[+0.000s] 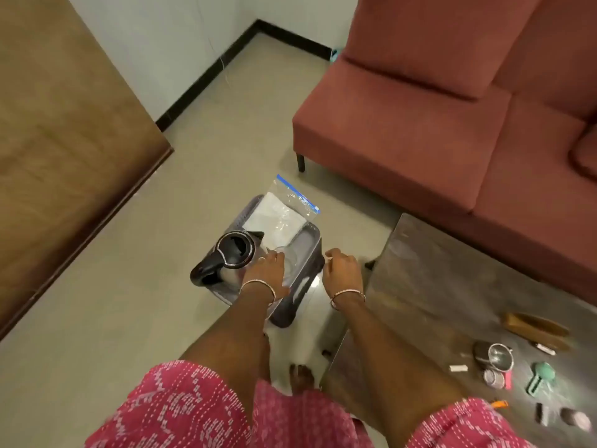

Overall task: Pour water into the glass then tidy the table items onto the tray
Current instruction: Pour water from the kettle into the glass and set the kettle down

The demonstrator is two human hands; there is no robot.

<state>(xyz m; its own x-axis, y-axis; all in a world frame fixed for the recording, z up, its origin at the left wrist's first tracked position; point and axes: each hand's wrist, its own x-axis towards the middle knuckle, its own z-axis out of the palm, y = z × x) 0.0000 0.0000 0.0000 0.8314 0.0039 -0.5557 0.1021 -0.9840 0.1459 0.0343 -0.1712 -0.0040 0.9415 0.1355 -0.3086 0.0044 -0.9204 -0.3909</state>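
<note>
A grey plastic tray (310, 282) sits low in front of me, above the floor. In it stand a black jug (234, 250) with its lid open, a clear glass (289, 258), and a zip bag (284, 211) holding a white cloth. My left hand (266, 274) reaches into the tray, with fingers and thumb curved round the glass from its left side. My right hand (342, 270) hovers just off the tray's right rim. Its fingers are loosely curled and hold nothing that I can see.
A grey table (452, 270) stands to the right. On it lie a wooden brush (533, 328), a steel cup (497, 354), a green scoop (541, 376) and several small items. A red sofa (436, 108) stands behind, and a brown wooden panel (64, 156) is on the left.
</note>
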